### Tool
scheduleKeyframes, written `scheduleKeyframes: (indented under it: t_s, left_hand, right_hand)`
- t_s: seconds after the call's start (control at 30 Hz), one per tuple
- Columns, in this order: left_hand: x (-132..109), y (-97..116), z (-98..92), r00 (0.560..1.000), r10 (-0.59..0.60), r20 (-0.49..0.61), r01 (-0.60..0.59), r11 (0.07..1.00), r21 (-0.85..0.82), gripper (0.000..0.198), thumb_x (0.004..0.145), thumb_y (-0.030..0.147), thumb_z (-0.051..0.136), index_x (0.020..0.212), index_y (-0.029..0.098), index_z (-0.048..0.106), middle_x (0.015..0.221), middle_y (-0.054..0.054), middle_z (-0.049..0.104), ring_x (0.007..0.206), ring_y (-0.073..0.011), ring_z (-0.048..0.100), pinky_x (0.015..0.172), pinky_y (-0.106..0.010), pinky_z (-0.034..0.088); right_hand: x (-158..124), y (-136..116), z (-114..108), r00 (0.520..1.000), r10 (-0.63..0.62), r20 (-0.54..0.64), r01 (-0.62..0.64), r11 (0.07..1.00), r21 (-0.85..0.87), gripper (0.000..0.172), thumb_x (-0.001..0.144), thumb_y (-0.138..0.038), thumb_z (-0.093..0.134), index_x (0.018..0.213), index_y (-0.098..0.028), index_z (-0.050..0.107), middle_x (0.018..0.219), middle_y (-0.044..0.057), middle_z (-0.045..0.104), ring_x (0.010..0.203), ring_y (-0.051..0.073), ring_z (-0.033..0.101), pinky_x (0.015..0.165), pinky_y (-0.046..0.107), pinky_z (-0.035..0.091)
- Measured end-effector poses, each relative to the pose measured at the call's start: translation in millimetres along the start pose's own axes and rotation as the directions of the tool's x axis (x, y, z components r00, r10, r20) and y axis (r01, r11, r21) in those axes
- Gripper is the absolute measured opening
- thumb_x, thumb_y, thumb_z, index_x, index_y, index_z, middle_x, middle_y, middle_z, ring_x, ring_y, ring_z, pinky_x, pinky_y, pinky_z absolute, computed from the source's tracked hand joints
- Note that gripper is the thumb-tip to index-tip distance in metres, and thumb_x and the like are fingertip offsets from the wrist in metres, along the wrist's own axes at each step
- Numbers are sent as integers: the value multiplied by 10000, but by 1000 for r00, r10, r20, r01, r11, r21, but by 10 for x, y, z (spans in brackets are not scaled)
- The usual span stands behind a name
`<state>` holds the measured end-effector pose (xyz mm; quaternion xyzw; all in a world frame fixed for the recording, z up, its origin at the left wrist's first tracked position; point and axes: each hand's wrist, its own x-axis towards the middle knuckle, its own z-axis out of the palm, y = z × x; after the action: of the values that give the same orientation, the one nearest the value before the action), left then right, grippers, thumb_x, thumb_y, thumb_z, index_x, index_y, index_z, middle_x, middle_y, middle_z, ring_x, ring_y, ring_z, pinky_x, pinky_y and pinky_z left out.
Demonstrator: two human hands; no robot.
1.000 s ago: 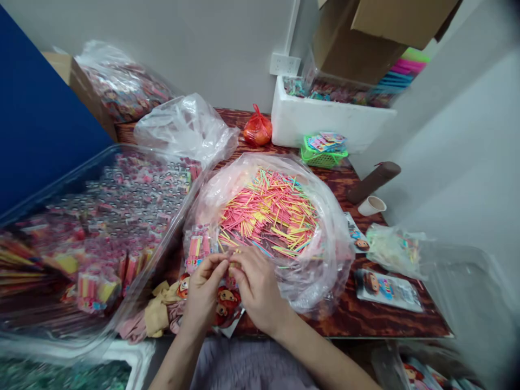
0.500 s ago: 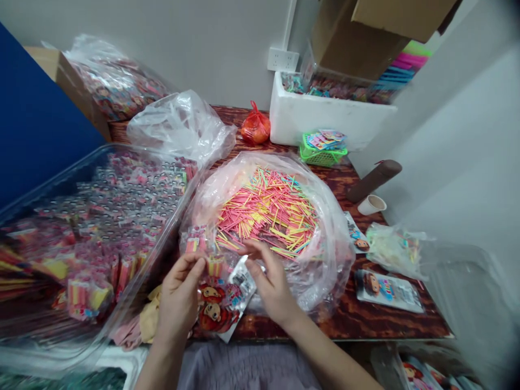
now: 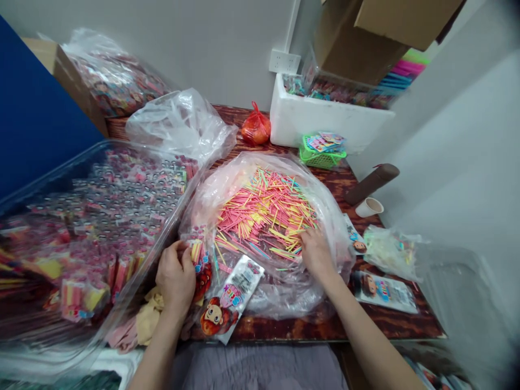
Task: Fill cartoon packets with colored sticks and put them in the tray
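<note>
My left hand [image 3: 176,276] is closed at the edge of a clear printed packet [image 3: 203,273] with yellow and pink sticks inside, left of the heap. A big heap of thin coloured sticks [image 3: 268,206], mostly pink and yellow, lies in a wide clear plastic bag [image 3: 264,298] with its mouth rolled open. At the heap's right side my right hand [image 3: 319,257] has its fingers curled down among the sticks; the fingertips are hidden. Between the hands, a silver pouch with a red-haired cartoon figure [image 3: 231,300] lies tilted on the bag's front edge.
On the left stands a clear tub [image 3: 162,238] full of filled packets. Behind are a red bag [image 3: 255,127], a white foam box [image 3: 329,116] and a green basket [image 3: 323,157]. To the right are a brown flask [image 3: 374,181], a paper cup [image 3: 369,207] and another pouch [image 3: 385,292].
My right hand has moved right and away from me, from beside the packet to the stick heap. My left hand has shifted slightly left with the packet, uncovering more of the silver pouch.
</note>
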<state>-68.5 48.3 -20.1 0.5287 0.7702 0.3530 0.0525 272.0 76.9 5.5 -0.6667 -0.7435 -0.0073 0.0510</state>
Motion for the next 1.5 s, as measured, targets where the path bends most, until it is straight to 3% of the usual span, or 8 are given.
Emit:
scheduleKeyframes:
  t_s: [0.23,0.7,0.87,1.07,1.2,1.33,1.43,1.5]
  left_hand:
    - [10,-45,-43,998,14,55,-14,1000,-12,374,906,381,456,1180,159,583,1068,-106,659,954,-253,627,874,-379,476]
    - [26,-75,-128,987,46,153,-43,999,-22,340,904,389,439,1116,182,605,1088,-95,653,990,-257,630,893,-381,474]
    - [-5,-120,-205,972,70,226,-62,997,-43,375,890,399,454,1165,187,595,1169,-104,650,1050,-266,623,939,-393,471]
    - [-31,-42,-330,960,94,262,-103,994,21,472,899,451,409,1249,177,568,1356,-134,568,1231,-311,535,1046,-460,411]
    - [-66,62,-394,964,112,242,-128,990,50,524,900,492,406,1302,182,539,1472,-139,458,1317,-332,458,1089,-492,371]
    - [-130,255,-428,958,214,192,-217,976,-4,508,907,464,436,1335,202,511,1506,-126,407,1362,-319,401,1129,-491,322]
    - [-179,438,-419,935,291,203,-284,957,-65,479,914,421,462,1347,218,502,1504,-118,408,1365,-301,397,1132,-483,322]
    - [-208,545,-391,912,334,239,-313,942,-122,468,917,387,478,1363,246,487,1510,-101,406,1384,-288,379,1136,-482,318]
  right_hand:
    - [119,-56,0,999,-43,0,42,976,-215,224,872,-63,473,960,-118,671,991,156,611,958,281,485,822,380,352]
    - [194,-165,47,981,-191,29,191,938,-289,276,881,-74,415,981,-103,670,965,183,638,949,307,502,898,446,321]
    - [173,-114,22,983,-175,-53,163,969,-188,257,872,-56,418,947,-140,649,953,134,663,974,270,519,1000,426,272]
    - [182,-118,59,993,-106,-43,113,976,186,224,878,-107,420,823,-177,626,805,79,675,801,220,571,811,338,382]
    - [170,-133,96,999,25,44,-48,711,702,205,891,-250,435,773,-195,594,737,34,664,715,192,599,686,290,432]
    - [112,-157,121,993,86,80,-109,413,904,175,834,-320,521,779,-187,621,765,36,692,758,203,637,727,313,480]
    - [26,-189,161,992,112,66,-99,333,938,187,844,-319,530,842,-180,656,832,53,718,822,219,657,772,337,490]
    - [-36,-216,200,992,121,47,-89,375,923,196,857,-309,522,851,-178,668,852,57,721,850,227,657,794,346,482]
